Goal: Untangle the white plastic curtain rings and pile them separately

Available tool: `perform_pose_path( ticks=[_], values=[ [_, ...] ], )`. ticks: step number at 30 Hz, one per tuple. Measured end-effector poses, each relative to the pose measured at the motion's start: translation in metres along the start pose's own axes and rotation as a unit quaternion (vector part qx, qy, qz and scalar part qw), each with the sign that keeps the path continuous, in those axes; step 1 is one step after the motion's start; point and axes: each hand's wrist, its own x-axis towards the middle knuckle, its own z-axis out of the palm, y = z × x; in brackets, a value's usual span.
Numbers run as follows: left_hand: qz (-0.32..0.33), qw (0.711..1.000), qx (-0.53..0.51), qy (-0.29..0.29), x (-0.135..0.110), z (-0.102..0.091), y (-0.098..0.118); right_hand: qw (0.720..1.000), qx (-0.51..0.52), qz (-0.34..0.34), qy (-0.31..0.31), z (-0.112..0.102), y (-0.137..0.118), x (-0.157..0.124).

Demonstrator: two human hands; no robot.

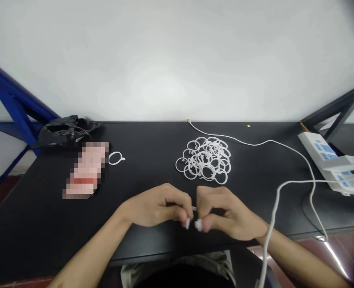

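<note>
My left hand (161, 206) and my right hand (227, 212) meet over the front of the black table, closed in pinches. Between them they grip a white plastic ring (198, 225), whose two ends stick out by the thumbs, slightly apart. My fingers cover most of it. Just beyond my hands lies a heap of similar thin white rings (208, 171), many with small knobs or eyelets. One single white ring (123, 159) lies apart on the left.
A blurred-out pink, flat object (89, 168) lies on the black table (147, 160) at left, before a crumpled black plastic bag (65, 130). At right, a white cable (255, 144) runs near a white power strip (323, 154). Another white cable (274, 216) crosses my right forearm.
</note>
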Motion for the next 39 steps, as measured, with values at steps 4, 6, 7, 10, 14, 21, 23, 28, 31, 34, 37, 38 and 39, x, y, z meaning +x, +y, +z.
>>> perform_pose_path(
  ticks=[4, 6, 7, 10, 14, 21, 23, 28, 31, 34, 37, 38, 39],
  values=[
    [0.037, 0.997, 0.015, 0.059, -0.005, -0.005, 0.001, 0.997, -0.057, -0.035, 0.032, -0.005, -0.002, 0.001],
    [0.011, 0.984, 0.097, 0.149, -0.007, -0.010, 0.003, 0.987, -0.141, -0.041, 0.064, -0.012, 0.002, 0.003],
    [-0.009, 0.962, 0.166, 0.217, -0.008, -0.014, 0.003, 0.977, -0.189, -0.040, 0.091, -0.017, 0.005, 0.004],
    [-0.080, 0.794, 0.434, 0.417, -0.017, -0.031, 0.000, 0.921, -0.350, -0.028, 0.167, -0.038, 0.023, 0.004],
    [-0.220, 0.601, 0.619, 0.455, -0.039, -0.058, -0.012, 0.843, -0.494, -0.019, 0.212, -0.067, 0.048, 0.002],
    [-0.273, 0.552, 0.654, 0.440, -0.055, -0.071, -0.026, 0.814, -0.547, 0.024, 0.196, -0.077, 0.060, -0.004],
    [-0.275, 0.547, 0.660, 0.436, -0.054, -0.072, -0.027, 0.816, -0.543, 0.032, 0.195, -0.076, 0.058, -0.006],
    [-0.228, 0.585, 0.638, 0.445, -0.042, -0.071, -0.024, 0.809, -0.531, 0.012, 0.252, -0.076, 0.051, -0.007],
    [-0.156, 0.678, 0.545, 0.468, -0.026, -0.057, -0.019, 0.804, -0.523, -0.020, 0.282, -0.065, 0.044, -0.006],
    [-0.081, 0.744, 0.469, 0.468, -0.007, -0.031, -0.017, 0.844, -0.474, -0.051, 0.246, -0.040, 0.036, -0.001],
    [-0.012, 0.780, 0.435, 0.450, 0.007, -0.004, -0.018, 0.899, -0.395, -0.026, 0.185, -0.011, 0.028, 0.006],
    [0.003, 0.785, 0.424, 0.452, 0.009, 0.002, -0.019, 0.918, -0.359, -0.004, 0.167, -0.003, 0.026, 0.009],
    [0.010, 0.792, 0.408, 0.454, 0.011, 0.007, -0.020, 0.936, -0.314, 0.021, 0.158, 0.003, 0.024, 0.010]
  ],
)
